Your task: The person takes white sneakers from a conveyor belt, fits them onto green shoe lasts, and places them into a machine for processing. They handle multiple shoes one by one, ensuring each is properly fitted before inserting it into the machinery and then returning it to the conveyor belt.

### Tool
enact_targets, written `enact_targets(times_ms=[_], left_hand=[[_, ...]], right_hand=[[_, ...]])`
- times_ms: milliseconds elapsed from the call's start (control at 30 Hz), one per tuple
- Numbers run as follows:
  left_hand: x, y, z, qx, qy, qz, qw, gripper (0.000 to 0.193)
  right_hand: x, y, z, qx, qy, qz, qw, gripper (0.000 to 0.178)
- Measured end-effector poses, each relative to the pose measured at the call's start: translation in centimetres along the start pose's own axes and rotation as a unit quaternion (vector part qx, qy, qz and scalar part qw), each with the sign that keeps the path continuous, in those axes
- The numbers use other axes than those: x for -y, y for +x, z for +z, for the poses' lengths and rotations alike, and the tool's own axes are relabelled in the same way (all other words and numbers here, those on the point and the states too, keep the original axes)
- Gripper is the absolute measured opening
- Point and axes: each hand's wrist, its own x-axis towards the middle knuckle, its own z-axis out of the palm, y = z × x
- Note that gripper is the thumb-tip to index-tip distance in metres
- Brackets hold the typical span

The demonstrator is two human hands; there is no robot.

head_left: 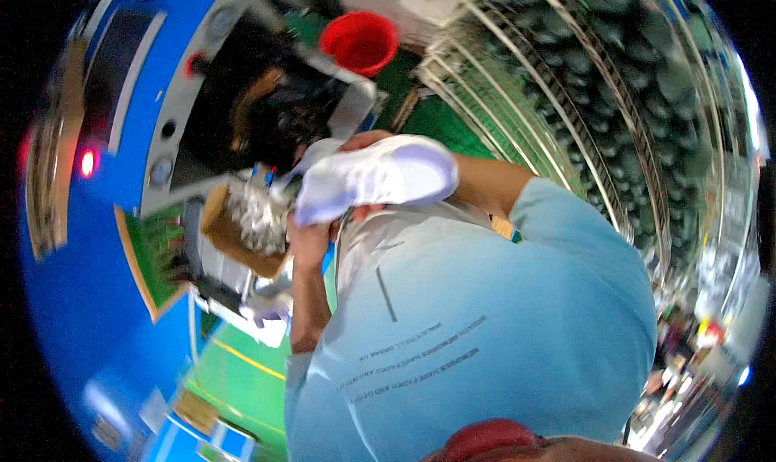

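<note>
A white and lavender sneaker (388, 175) is held in front of my chest, its laced upper facing me and its lavender-lined opening toward the right. My left hand (309, 240) is closed on the shoe's left end from below. My right hand (365, 141) reaches in from the right, mostly hidden behind the shoe, with some fingers showing along its far edge. Just beyond the left end is another pale, blurred piece (318, 152); I cannot tell whether it belongs to this shoe.
A brown box (222, 234) with white crumpled bits stands left of the shoe. Beyond it is a blue and grey machine (174, 114) with a dark opening. A red tub (360, 42) sits at the back. Metal racks (533, 50) with dark rounded objects line the right.
</note>
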Motion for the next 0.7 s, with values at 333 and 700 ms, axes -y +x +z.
enact_targets(times_ms=[333, 700], left_hand=[[-1.1, -4.2, 1.6, -0.056, -0.253, -0.023, 0.965, 0.032], [4.0, 2.6, 1.6, -0.107, -0.457, 0.02, 0.883, 0.022]], right_hand=[[2.4, -1.7, -1.7, -0.204, -0.26, -0.15, 0.932, 0.082], [3.8, 4.0, -1.9, -0.235, -0.411, -0.204, 0.857, 0.089]])
